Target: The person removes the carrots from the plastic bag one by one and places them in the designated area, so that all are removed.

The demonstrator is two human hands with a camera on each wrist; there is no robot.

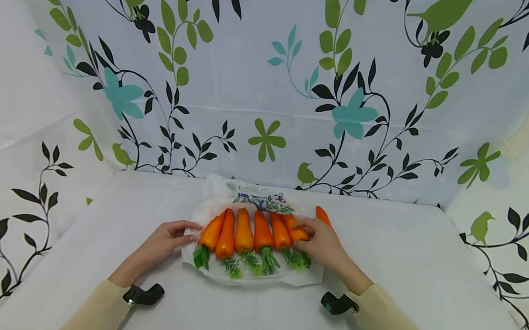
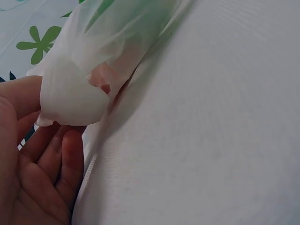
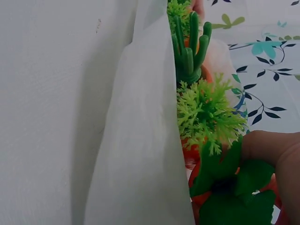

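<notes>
Several orange toy carrots (image 1: 243, 232) with green tops lie side by side on a white printed plastic bag (image 1: 216, 189). My left hand (image 1: 163, 240) is at the bag's left edge; in the left wrist view a fold of the bag (image 2: 70, 98) is pinched between thumb and fingers. With my right hand (image 1: 326, 245) I grip the rightmost carrot (image 1: 300, 233) of the row. Its dark green leafy top (image 3: 234, 187) shows below the fingers in the right wrist view. One more carrot (image 1: 323, 216) sticks out behind my right hand, partly hidden by it.
The bag lies on a table with a white cloth (image 1: 240, 322). Behind the table hangs a curtain (image 1: 232, 103) printed with leaves, birds and flowers. A black wrist camera (image 1: 144, 295) is strapped to each wrist.
</notes>
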